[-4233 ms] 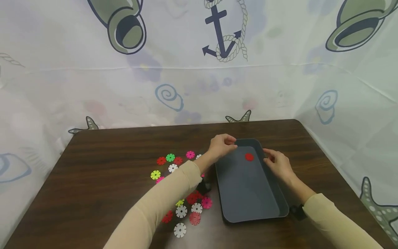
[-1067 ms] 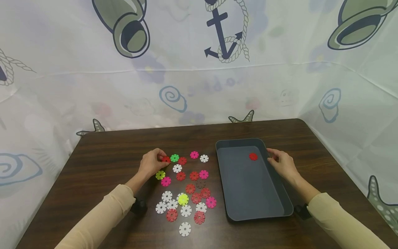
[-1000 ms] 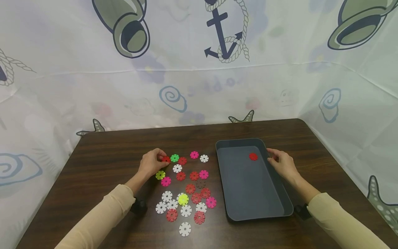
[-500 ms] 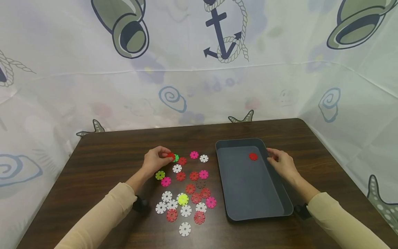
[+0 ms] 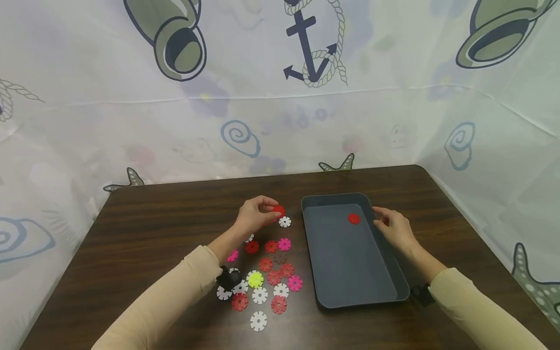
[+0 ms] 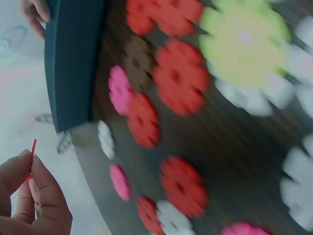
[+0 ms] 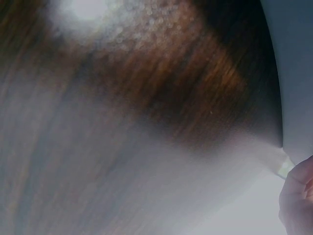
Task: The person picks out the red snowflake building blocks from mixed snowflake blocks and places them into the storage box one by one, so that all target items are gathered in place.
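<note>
Pinched between the thumb and fingers of the left hand [image 5: 254, 216], one thin red disc [image 5: 279, 211] is up off the table [image 5: 175, 204]. The left wrist view shows it edge-on, like a small red line. It is over the far end of the loose discs [image 5: 266, 265], near a white disc [image 5: 285, 221] and to the left of the gray tray [image 5: 354, 272]. Another red disc [image 5: 354, 218] lies flat inside the tray, near its far end.

A few things could go wrong, I think. The held disc is thin and has little slots around it — it could slip or turn if the pinch gets weak. If the hand moves toward the tray too low, the tray's side could knock the disc away. The black wrist camera [image 5: 229, 278] is over other discs, so a low wrist could push them about.

The left arm reaches forward, with its sleeve [image 5: 162, 306] slanting up from the bottom. The right hand [image 5: 393, 228] is at the tray's right edge, its fingers loosely bent and its thumb apart from them. Its fingertips seem to touch the rim — I can't tell how hard they press.
</note>
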`<state>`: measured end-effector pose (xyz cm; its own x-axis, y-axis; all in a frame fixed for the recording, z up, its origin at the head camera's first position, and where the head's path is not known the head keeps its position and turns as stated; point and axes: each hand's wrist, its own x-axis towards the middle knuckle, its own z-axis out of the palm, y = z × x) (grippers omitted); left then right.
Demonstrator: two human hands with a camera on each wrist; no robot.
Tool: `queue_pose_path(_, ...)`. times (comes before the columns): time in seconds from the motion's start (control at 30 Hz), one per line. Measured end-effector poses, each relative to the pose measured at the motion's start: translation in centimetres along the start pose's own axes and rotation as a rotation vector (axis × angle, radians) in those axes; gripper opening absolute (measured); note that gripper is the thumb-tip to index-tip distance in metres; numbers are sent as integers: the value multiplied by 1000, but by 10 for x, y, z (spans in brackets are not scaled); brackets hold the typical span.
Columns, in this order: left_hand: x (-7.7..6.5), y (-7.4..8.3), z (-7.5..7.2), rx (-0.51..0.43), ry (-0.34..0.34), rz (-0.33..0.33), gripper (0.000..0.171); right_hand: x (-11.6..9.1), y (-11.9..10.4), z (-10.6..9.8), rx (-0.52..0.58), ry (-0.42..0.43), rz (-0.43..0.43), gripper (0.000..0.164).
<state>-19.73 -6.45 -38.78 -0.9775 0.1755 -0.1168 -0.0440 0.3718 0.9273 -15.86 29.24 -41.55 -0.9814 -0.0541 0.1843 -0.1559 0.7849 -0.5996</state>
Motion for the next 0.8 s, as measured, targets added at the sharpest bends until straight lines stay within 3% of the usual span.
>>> queue_pose_path(0.23, 8, 23, 39, -52, -63, 50, 24, 2, 0, 0, -6, 11, 4, 36)
queue_pose_path(0.33, 11, 29, 56, -103, -89, 41, 24, 2, -2, 1, -4, 13, 5, 36)
queue_pose_path(0.8, 21, 51, 135, -124, -124, 14, 20, 1, 0, 1, -9, 20, 15, 35)
